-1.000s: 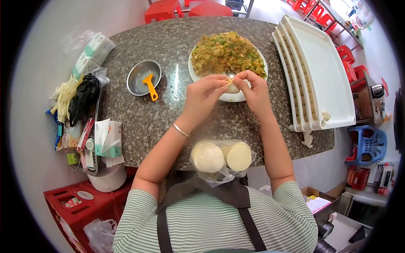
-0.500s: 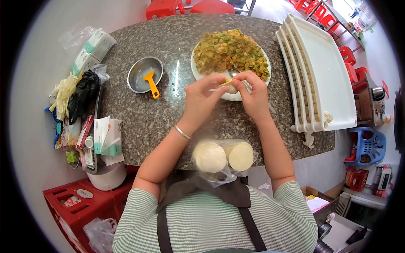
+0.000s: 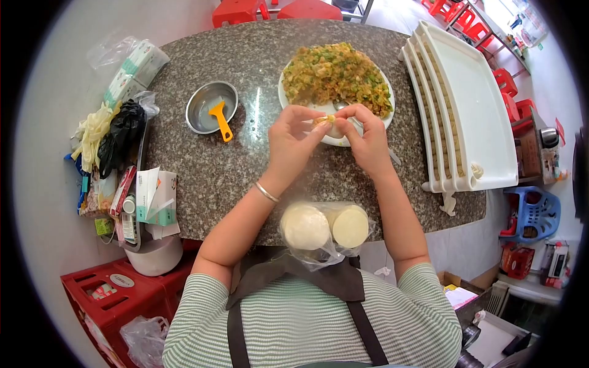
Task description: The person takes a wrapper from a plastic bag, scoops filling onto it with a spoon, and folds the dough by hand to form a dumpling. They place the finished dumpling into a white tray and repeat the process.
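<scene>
Over the near rim of a white plate (image 3: 337, 141), a small dumpling (image 3: 332, 124) with yellowish filling showing at its top is pinched between both of my hands. My left hand (image 3: 291, 136) has its thumb and fingers closed on the dumpling's left side. On the other side, my right hand (image 3: 370, 141) grips the wrapper between thumb and forefinger. A heap of chopped yellow and green filling (image 3: 337, 72) covers most of the plate. A metal spoon (image 3: 339, 106) rests in it, partly hidden by my right hand. Two stacks of round wrappers (image 3: 307, 228) sit in a clear plastic bag (image 3: 325, 256) near my body.
A steel bowl (image 3: 197, 110) with a yellow-handled tool (image 3: 220, 118) stands left on the granite table (image 3: 202, 165). Stacked white trays (image 3: 485, 116) occupy the right side. Tissue packs (image 3: 136, 67), a black bag (image 3: 123, 138) and boxes (image 3: 161, 196) crowd the left edge.
My fingers have shifted slightly around the dumpling, drawing its edge upward, and more of the filling shows between them. Both forearms stay nearly in place.
</scene>
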`<state>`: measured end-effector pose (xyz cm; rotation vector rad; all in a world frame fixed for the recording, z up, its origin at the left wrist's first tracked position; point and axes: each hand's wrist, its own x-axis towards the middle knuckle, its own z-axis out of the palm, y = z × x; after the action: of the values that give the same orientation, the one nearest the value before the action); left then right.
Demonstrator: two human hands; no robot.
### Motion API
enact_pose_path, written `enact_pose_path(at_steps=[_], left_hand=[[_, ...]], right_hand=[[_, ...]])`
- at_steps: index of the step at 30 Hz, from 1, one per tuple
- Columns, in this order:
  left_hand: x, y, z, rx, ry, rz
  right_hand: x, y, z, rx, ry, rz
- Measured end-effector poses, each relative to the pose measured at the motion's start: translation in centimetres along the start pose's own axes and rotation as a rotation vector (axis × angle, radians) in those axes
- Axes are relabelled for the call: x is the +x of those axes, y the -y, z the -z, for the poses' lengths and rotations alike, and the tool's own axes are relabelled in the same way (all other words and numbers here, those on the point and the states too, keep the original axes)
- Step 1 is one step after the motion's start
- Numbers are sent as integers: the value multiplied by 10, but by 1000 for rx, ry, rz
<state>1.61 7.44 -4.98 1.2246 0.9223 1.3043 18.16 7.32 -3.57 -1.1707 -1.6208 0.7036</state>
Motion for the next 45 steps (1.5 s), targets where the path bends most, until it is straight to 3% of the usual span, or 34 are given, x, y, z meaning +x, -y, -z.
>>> enact_pose_path(at_steps=[3,5,9,11,15,17,21,23,30,32,36,41,45], left_hand=[[0,2,0,-23,-45,-17],[1,9,2,116,-60,-167],[0,5,0,148,-36,-191],[0,2,3,347,15,-251],[-1,-5,-1,329,-34,-200],[-2,-6,2,435,15,-290],[2,3,5,408,21,-304],[2,8,6,200,64,-182],[1,14,7,141,88,-189],[0,10,2,-25,29,-65],[1,14,4,19,-24,-58],[1,19,5,216,-22,-270],[-2,5,2,337,-14,-261]], right_hand=[[-1,0,-3,17,-26,5],[-2,-1,-5,33,-79,-2],[-3,-5,-6,59,-84,-22],[-3,-5,-5,57,-77,-45],[-2,-5,-5,19,-43,-58],[-2,-5,-5,10,-33,-65],[-2,-4,-3,-11,-46,3],[0,-5,1,0,-36,-5],[0,-5,1,-65,40,38],[-1,-5,-2,-72,14,37],[-1,1,-4,-61,-4,54],[-3,0,-7,-59,-52,45],[-3,-2,-8,-22,-78,12]])
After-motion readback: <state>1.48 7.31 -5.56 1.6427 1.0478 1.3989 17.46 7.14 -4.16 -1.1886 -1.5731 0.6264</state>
